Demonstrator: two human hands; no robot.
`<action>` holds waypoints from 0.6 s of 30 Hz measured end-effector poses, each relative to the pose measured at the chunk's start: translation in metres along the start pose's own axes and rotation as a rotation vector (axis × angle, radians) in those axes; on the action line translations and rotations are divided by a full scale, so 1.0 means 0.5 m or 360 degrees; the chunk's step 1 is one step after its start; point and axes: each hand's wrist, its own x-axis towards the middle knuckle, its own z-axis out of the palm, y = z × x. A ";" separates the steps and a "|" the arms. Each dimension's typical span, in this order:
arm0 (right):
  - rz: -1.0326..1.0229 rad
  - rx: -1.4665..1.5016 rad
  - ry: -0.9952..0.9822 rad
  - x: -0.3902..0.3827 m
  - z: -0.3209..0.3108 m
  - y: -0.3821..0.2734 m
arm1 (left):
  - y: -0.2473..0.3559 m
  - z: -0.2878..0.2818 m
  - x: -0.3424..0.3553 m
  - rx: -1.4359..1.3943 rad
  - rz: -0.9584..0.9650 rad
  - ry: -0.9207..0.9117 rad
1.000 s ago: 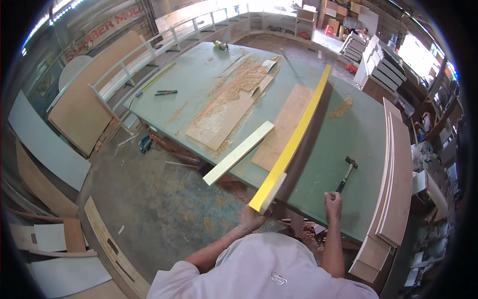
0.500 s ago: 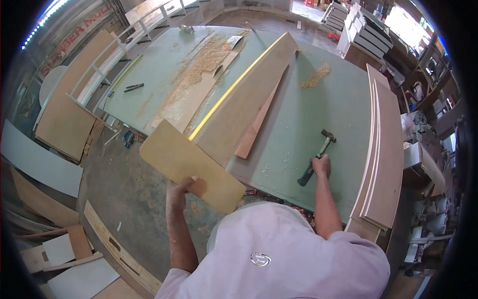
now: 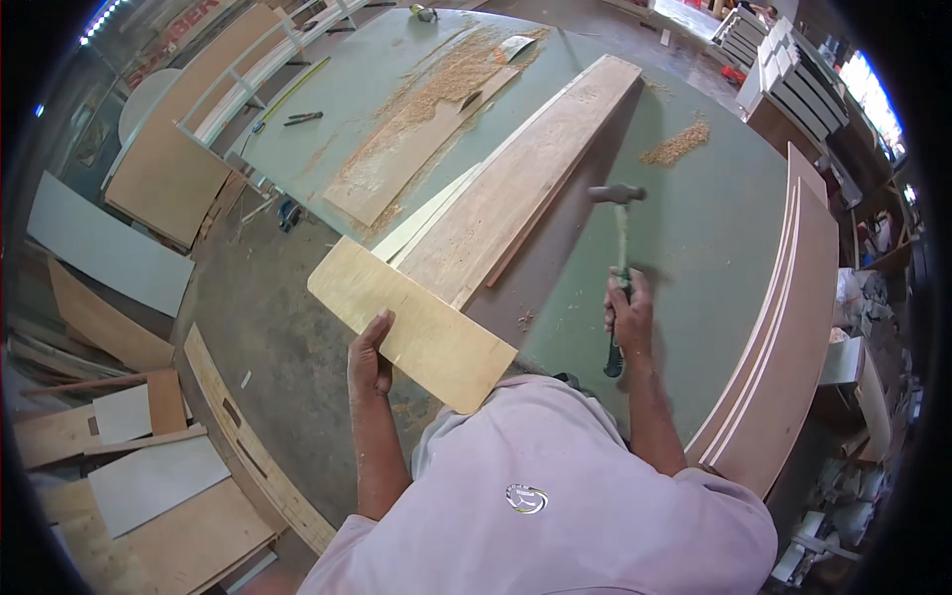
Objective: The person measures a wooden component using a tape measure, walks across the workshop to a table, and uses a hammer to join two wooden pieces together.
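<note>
The left hand (image 3: pixel 372 357) pinches the near edge of the board (image 3: pixel 421 332), thumb laid on its face (the fingers are mostly hidden beneath); the right hand (image 3: pixel 631 307) is wrapped round the grip of the hammer (image 3: pixel 622 243), its head up and pointing away from the person, well apart from the wood. The board sits across the near end of the plank (image 3: pixel 535 164), between the person and the table (image 3: pixel 709 283); the two seem to meet, though whether they are fastened cannot be told. The plank runs away over the table, with a pale strip (image 3: pixel 428 216) showing along its left side; a heap of shavings (image 3: pixel 677 145) lies to the right of its far end.

The step in hand looks like steadying the joined pieces, hammer at the ready; the next move would call for a firm left hold, the thumb kept off the seam, and the hammer brought across to it; a loose grip could let the board twist.
</note>
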 end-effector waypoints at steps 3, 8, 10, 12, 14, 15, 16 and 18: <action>0.0032 -0.0183 -0.0236 0.009 0.036 -0.033 | -0.016 0.015 0.017 -0.0173 0.0034 0.0174; -0.0414 -0.0803 -0.0412 0.000 0.093 -0.074 | -0.018 0.028 0.034 -0.0171 0.0174 0.0353; -0.0402 -0.0857 -0.0501 -0.006 0.109 -0.089 | -0.026 0.025 0.044 -0.0131 0.0216 0.0314; -0.0766 -0.0889 -0.0501 0.002 0.126 -0.089 | -0.024 0.019 0.049 -0.0146 0.0204 0.0315; -0.0900 -0.0901 -0.0454 0.016 0.145 -0.087 | -0.023 0.019 0.050 -0.0160 0.0187 0.0314; -0.1045 -0.0903 -0.0417 0.024 0.153 -0.089 | -0.020 0.021 0.047 -0.0136 0.0227 0.0317; -0.1049 -0.0908 -0.0417 0.027 0.157 -0.093 | -0.017 0.023 0.045 -0.0112 0.0268 0.0320; -0.1018 -0.1070 -0.0398 0.032 0.162 -0.102 | -0.013 0.027 0.046 -0.0118 0.0297 0.0319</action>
